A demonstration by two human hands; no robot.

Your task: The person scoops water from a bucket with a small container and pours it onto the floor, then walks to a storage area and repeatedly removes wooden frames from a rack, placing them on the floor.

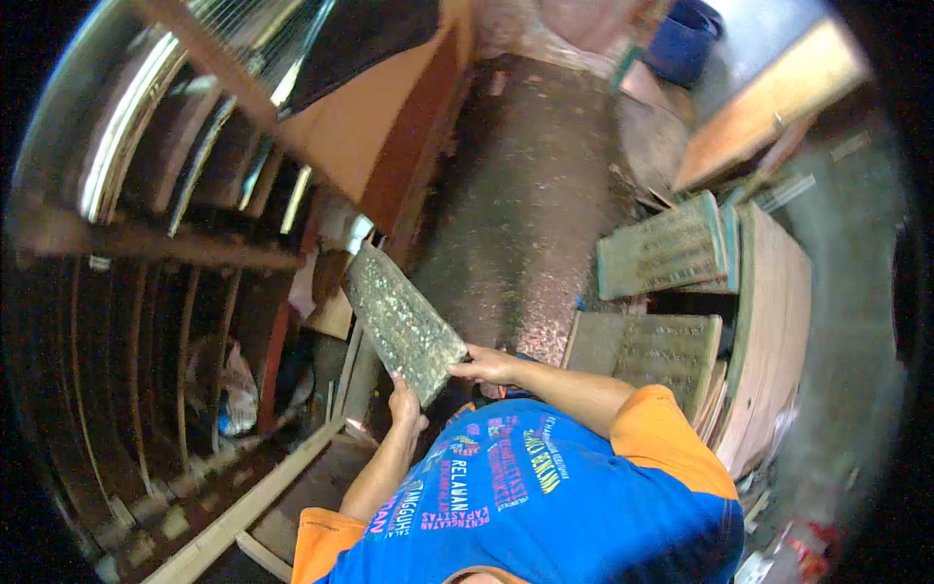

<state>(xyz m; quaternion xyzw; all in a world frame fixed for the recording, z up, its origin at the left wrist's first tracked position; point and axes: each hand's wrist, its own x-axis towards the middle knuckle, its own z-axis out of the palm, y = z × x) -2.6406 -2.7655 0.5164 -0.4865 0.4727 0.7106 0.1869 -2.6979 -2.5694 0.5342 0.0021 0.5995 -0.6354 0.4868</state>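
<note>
A long flat board [404,321] with a rough, speckled grey-green surface is held out in front of my body. It slants away toward the far left. My left hand [405,401] grips its near left edge, with the thumb along the side. At the near right corner, my right hand [484,364] is closed on the board, thumb on top. The fingers under the board are hidden. The far end of the board reaches close to the slatted rack on the left.
A wooden rack [165,248] with several upright slats and boards stands at the left. On the right, dirty boards [666,251] with teal edges lean by a pale wooden panel [769,331]. A blue bucket [683,44] stands far right. The dark floor [535,185] is strewn with debris.
</note>
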